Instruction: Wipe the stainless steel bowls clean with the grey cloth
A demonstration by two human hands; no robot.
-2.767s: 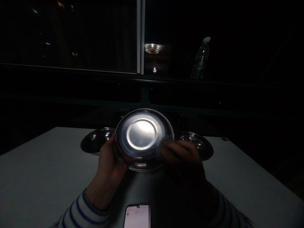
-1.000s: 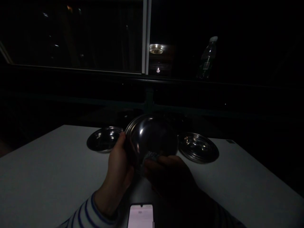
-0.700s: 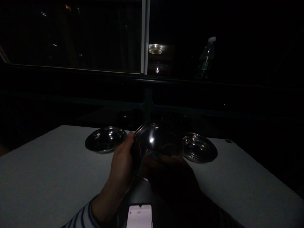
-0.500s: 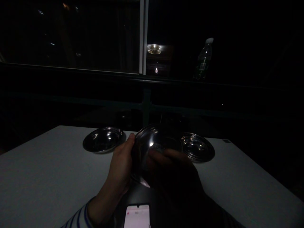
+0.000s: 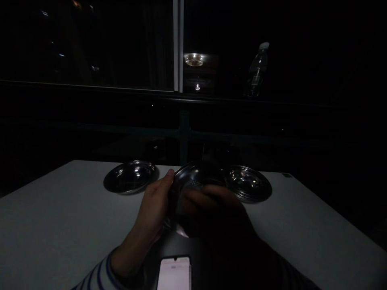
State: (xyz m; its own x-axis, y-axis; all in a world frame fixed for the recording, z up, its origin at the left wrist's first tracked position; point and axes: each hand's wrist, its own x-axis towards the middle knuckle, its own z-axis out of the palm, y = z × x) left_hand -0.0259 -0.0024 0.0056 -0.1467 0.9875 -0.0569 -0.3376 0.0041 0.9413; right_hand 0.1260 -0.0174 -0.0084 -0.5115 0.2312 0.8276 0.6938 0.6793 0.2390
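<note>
Metal dish (image 5: 196,172) has lowered, clasped in the left hand (image 5: 154,205).

A lit phone (image 5: 174,274) lies on the white table (image 5: 60,225), a capped bottle (image 5: 257,72) beyond

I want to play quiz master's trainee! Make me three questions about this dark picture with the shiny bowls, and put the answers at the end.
1. Which hand grips the left edge of the shiny round metal bowl in the middle?
2. True or false: a lit, black-edged rectangular phone lies on the flat white table, closer to the bottom of the picture than that bowl.
3. What colour is the cap on the clear plastic bottle? A) red B) white C) yellow

Key:
1. The left hand.
2. True.
3. B.
</note>
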